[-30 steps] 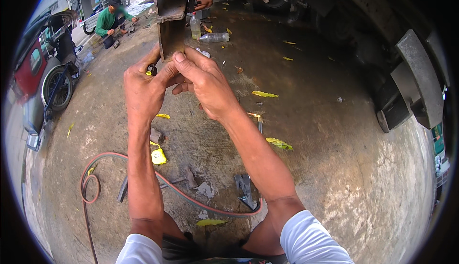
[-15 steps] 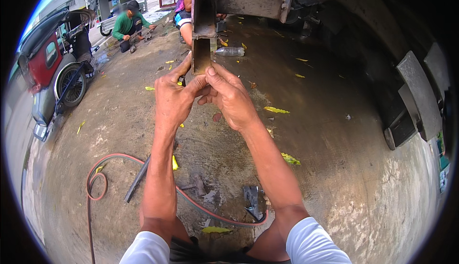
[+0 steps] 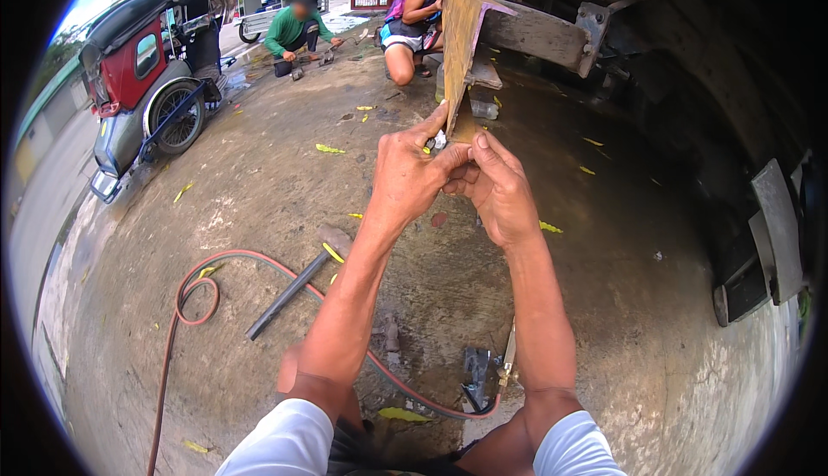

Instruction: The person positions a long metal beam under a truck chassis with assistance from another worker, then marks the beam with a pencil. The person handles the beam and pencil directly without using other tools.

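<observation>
The lower metal piece (image 3: 464,126) is pinched at its bottom edge by the left hand (image 3: 409,172) and right hand (image 3: 503,196); a cut could be caused by a slip.

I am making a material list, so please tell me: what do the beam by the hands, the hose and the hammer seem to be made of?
Beam: probably steel, rough; its orange-brown mottling resembles rust.
Hose: likely rubber or soft plastic, reddish and grey; it bends in smooth loops.
Hammer: head probably metal, dull grey-brown; handle dark and smooth, either metal or plastic.
</observation>
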`<state>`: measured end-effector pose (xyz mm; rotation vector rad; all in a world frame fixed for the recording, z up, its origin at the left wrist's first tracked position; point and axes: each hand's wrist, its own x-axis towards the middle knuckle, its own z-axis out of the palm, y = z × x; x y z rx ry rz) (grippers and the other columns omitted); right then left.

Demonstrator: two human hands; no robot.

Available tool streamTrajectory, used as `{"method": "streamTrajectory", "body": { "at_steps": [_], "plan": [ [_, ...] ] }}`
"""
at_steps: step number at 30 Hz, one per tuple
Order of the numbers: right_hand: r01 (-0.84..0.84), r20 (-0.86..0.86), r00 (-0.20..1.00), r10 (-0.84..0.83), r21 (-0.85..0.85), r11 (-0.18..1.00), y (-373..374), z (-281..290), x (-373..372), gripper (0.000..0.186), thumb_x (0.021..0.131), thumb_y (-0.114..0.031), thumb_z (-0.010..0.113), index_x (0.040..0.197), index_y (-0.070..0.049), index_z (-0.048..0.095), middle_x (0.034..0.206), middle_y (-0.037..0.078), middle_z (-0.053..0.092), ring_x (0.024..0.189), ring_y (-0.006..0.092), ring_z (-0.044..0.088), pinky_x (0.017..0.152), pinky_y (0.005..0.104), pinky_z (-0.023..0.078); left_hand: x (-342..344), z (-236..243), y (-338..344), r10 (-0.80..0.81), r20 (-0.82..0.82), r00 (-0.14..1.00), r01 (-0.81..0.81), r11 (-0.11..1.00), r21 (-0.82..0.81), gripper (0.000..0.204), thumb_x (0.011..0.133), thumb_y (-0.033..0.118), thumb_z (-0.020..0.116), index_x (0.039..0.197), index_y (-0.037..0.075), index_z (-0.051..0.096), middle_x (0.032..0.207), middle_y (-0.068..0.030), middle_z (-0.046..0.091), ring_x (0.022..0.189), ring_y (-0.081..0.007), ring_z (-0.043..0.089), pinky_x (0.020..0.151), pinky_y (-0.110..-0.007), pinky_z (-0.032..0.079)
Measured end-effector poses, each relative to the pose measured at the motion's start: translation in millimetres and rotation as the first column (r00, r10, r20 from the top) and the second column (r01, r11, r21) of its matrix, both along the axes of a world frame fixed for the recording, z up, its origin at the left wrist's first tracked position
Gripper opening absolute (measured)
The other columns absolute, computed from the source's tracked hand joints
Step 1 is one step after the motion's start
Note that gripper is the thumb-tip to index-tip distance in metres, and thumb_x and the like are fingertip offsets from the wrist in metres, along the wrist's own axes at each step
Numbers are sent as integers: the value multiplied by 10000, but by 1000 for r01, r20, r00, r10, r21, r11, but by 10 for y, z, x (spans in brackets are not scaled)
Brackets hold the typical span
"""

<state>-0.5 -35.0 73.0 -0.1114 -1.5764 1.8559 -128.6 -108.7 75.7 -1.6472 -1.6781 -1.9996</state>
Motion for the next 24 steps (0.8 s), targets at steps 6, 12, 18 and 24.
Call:
{"method": "streamTrajectory", "body": {
  "at_steps": [6, 12, 18, 24],
  "plan": [
    [-10, -1, 1000, 10, -6, 1000, 37, -23, 9, 408, 1063, -364, 513, 1321, -52, 567, 1040, 55, 656, 894, 151, 646, 777, 312, 515, -7, 35, -46, 23, 10, 1000, -21, 991, -136, 566, 846, 230, 808, 1339, 11, 638, 1036, -182, 767, 895, -103, 687, 799, -329, 562],
    [-12, 3, 1000, 12, 6, 1000, 3, 2, 21, 414, 1071, -352, 500, 1342, -43, 553, 1051, 54, 659, 896, 156, 647, 791, 326, 513, 19, 51, -94, -23, 69, 997, 30, 993, -112, 607, 838, 266, 817, 1328, -38, 624, 1031, -223, 755, 899, -129, 704, 795, -347, 562],
    [-8, 13, 1000, 8, 9, 1000, 9, -7, 26, 419, 1076, -338, 494, 1370, -42, 540, 1042, 47, 665, 901, 152, 652, 791, 322, 513, -10, 18, -46, -9, 29, 1000, 12, 994, -107, 595, 848, 262, 805, 1329, -37, 624, 1048, -245, 745, 907, -157, 721, 796, -349, 565],
    [-3, 19, 1000, 3, 12, 1000, -4, 8, 21, 417, 1076, -335, 497, 1372, -45, 540, 1039, 41, 666, 905, 147, 654, 787, 316, 515, -11, -9, -27, 24, -41, 999, -24, 1000, 3, 581, 853, 253, 796, 1330, -31, 625, 1039, -238, 748, 913, -158, 723, 793, -349, 569]
  ]
}}
